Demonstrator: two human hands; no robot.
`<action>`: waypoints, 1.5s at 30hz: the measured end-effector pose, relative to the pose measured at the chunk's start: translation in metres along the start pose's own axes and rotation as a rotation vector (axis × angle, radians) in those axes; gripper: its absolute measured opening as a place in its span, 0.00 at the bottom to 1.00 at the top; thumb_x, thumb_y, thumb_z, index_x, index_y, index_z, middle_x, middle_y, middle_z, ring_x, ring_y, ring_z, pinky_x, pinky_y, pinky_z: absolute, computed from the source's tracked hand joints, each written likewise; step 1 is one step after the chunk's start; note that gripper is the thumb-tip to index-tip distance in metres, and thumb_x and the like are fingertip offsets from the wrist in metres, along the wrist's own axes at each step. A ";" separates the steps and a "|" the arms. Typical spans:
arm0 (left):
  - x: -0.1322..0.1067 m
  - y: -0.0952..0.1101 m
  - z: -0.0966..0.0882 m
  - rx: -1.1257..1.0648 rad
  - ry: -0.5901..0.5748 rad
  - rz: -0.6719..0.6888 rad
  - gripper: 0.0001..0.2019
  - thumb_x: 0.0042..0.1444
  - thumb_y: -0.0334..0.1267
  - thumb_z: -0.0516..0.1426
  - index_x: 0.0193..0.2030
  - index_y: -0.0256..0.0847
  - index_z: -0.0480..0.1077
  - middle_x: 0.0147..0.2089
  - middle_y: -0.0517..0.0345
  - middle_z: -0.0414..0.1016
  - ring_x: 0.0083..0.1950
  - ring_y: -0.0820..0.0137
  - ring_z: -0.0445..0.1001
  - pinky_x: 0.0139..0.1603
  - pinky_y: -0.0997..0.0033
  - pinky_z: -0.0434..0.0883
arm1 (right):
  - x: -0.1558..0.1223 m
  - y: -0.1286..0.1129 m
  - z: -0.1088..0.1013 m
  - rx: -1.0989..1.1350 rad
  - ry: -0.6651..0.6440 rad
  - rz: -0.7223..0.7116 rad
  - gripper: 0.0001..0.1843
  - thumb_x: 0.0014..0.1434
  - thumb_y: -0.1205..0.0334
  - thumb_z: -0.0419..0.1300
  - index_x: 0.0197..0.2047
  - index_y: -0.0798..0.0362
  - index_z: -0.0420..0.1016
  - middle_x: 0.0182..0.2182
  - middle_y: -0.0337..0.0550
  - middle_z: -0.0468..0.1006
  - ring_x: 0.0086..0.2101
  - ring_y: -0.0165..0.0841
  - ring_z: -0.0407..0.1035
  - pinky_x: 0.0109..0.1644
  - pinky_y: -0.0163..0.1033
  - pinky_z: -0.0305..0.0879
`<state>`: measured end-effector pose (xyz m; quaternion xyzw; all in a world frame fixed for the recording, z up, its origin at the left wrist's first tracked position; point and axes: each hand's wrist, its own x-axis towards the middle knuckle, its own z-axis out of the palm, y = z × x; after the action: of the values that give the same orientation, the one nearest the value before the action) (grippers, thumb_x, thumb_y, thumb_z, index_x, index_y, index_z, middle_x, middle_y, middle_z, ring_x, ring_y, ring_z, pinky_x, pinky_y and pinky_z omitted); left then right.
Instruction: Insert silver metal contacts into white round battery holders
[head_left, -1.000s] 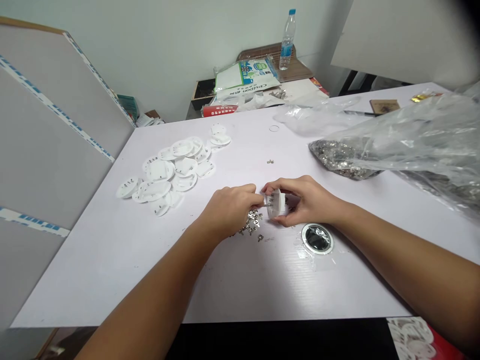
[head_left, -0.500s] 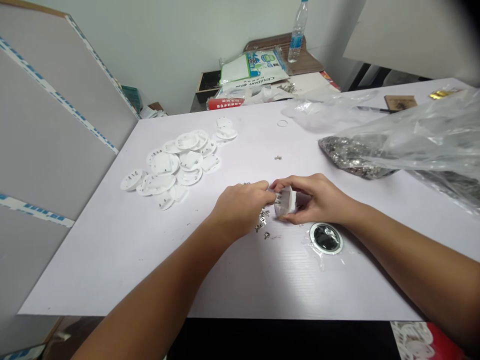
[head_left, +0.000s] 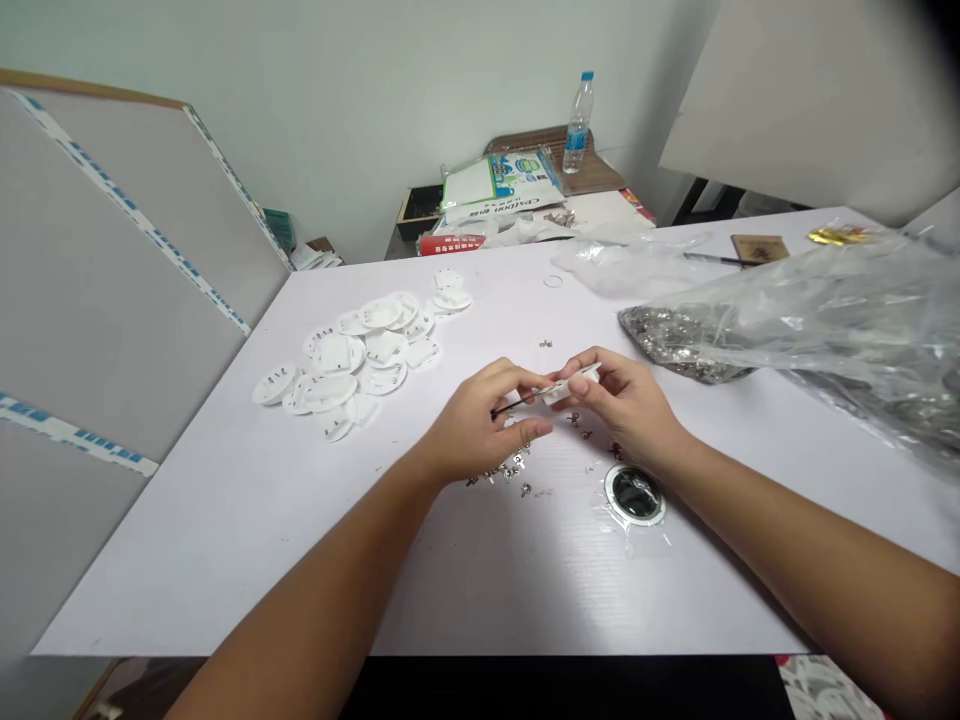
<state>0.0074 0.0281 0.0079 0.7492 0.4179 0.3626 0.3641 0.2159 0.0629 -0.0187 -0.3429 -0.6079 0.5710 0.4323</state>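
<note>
My right hand (head_left: 626,400) is closed around a white plastic disc (head_left: 574,385), tilted nearly edge-on, with its thumb on the near side. My left hand (head_left: 480,415) comes in from the left, its index fingertip at the disc's edge and its thumb held apart below. A thin dark rod-like tool (head_left: 514,405) runs from this hand's palm to the disc; its exact kind is unclear. Beneath the hands lie several small metal terminal pieces (head_left: 517,462), partly hidden by the left hand. Close to my right wrist is a round black pad with a white rim (head_left: 635,495).
A pile of white plastic discs (head_left: 337,355) lies to the left. Clear plastic bags holding metal pieces (head_left: 675,340) cover the right side. Behind stand a water bottle (head_left: 577,125) and a printed package (head_left: 502,185). A grey panel (head_left: 172,290) borders the left edge.
The camera view has tipped up slightly. The disc has turned from facing left to nearly edge-on. My left hand has opened its thumb outward, and the dark rod now shows.
</note>
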 end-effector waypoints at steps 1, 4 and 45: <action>0.000 -0.001 0.005 -0.067 0.044 -0.032 0.15 0.56 0.44 0.63 0.47 0.41 0.73 0.40 0.56 0.69 0.26 0.80 0.58 0.24 0.78 0.59 | -0.001 -0.001 0.004 0.087 0.001 0.030 0.17 0.58 0.47 0.65 0.38 0.52 0.71 0.34 0.43 0.79 0.33 0.32 0.75 0.40 0.41 0.73; 0.000 -0.004 0.013 -0.250 0.141 -0.116 0.11 0.54 0.43 0.65 0.38 0.39 0.73 0.34 0.59 0.66 0.23 0.82 0.55 0.22 0.78 0.56 | -0.003 -0.004 0.012 0.146 -0.044 0.058 0.19 0.61 0.44 0.60 0.37 0.54 0.72 0.31 0.42 0.78 0.31 0.30 0.74 0.41 0.40 0.73; 0.002 -0.020 0.008 -0.705 0.268 -0.207 0.17 0.61 0.50 0.58 0.44 0.37 0.75 0.32 0.60 0.64 0.19 0.85 0.50 0.17 0.78 0.46 | -0.005 -0.012 0.013 0.129 -0.027 0.035 0.19 0.64 0.46 0.58 0.41 0.55 0.74 0.28 0.44 0.78 0.26 0.33 0.75 0.29 0.38 0.72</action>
<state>0.0073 0.0355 -0.0123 0.4779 0.3848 0.5400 0.5761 0.2067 0.0519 -0.0072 -0.3171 -0.5694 0.6213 0.4350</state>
